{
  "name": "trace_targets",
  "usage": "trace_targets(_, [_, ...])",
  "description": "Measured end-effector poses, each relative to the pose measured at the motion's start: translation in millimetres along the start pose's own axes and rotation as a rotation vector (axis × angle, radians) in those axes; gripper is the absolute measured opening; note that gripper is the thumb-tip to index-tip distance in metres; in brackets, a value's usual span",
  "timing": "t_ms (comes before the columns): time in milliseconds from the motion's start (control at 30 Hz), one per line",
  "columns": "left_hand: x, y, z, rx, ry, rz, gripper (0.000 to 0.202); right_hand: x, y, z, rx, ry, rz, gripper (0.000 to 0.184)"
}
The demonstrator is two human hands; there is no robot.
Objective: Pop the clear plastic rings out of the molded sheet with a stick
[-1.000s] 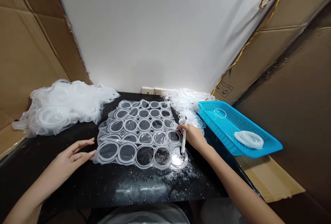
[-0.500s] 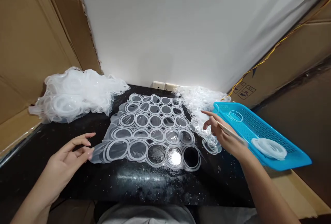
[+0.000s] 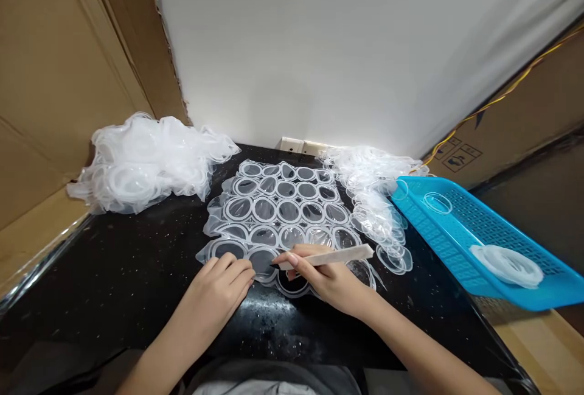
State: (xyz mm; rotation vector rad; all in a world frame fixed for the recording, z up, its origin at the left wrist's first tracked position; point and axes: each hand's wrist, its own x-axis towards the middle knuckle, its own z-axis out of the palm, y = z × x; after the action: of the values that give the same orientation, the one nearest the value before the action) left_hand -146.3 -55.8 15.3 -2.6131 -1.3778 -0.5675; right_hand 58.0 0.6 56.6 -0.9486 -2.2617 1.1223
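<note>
My right hand (image 3: 329,280) is shut on a flat pale stick (image 3: 340,256), whose tip lies over the lower middle of a clear plastic sheet of moulded rings (image 3: 285,215). My left hand (image 3: 219,285) rests with curled fingers on the sheet's lower left part, pressing on it. The hands are close together, and between them the lowest rings are partly hidden. Dark table shows through several ring centres.
A white heap of plastic rings (image 3: 148,164) lies at the back left, and another (image 3: 371,182) at the back right. Loose clear rings (image 3: 392,258) trail towards a blue plastic basket (image 3: 474,243) holding a white ring bundle (image 3: 506,265). Cardboard lines both sides of the black table (image 3: 114,279).
My right hand has come left from beside the basket onto the sheet with the stick. My left hand has moved from the table's bare part onto the sheet. The view has turned slightly.
</note>
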Motion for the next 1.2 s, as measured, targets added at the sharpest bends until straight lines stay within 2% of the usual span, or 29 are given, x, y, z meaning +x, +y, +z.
trace_targets(133, [-2,-4,-3.0,-0.092,0.016,-0.053,0.035,-4,5,1,0.157,0.065,0.141,0.038])
trace_targets(267, [-16,1,-11.6,-0.096,-0.023,-0.077,0.029,-5,3,4,0.246,0.001,0.199,0.041])
trace_targets(400, [-32,15,-4.9,0.055,0.039,-0.024,0.028,-5,5,12,0.253,-0.055,0.165,0.038])
trace_targets(533, [-44,30,8.3,0.125,0.043,-0.022,0.034,-4,8,20,0.205,-0.086,0.121,0.035])
trace_targets(833, [-43,50,10.3,0.183,0.079,-0.101,0.043,1,10,27,0.116,-0.131,0.042,0.035])
trace_targets(933, [-43,52,11.3,0.210,0.093,-0.100,0.044,2,9,25,0.000,-0.143,-0.076,0.034])
trace_targets(1067, [-47,54,18.5,0.258,0.109,-0.089,0.040,-6,9,29,-0.341,-0.177,-0.308,0.033])
trace_targets(1133, [-48,57,23.0,0.241,0.112,-0.099,0.038,-12,10,34,-0.524,-0.135,-0.395,0.033])
trace_targets(1200, [-49,61,26.9,0.189,0.118,-0.180,0.036,-17,11,40,-0.666,-0.069,-0.448,0.031])
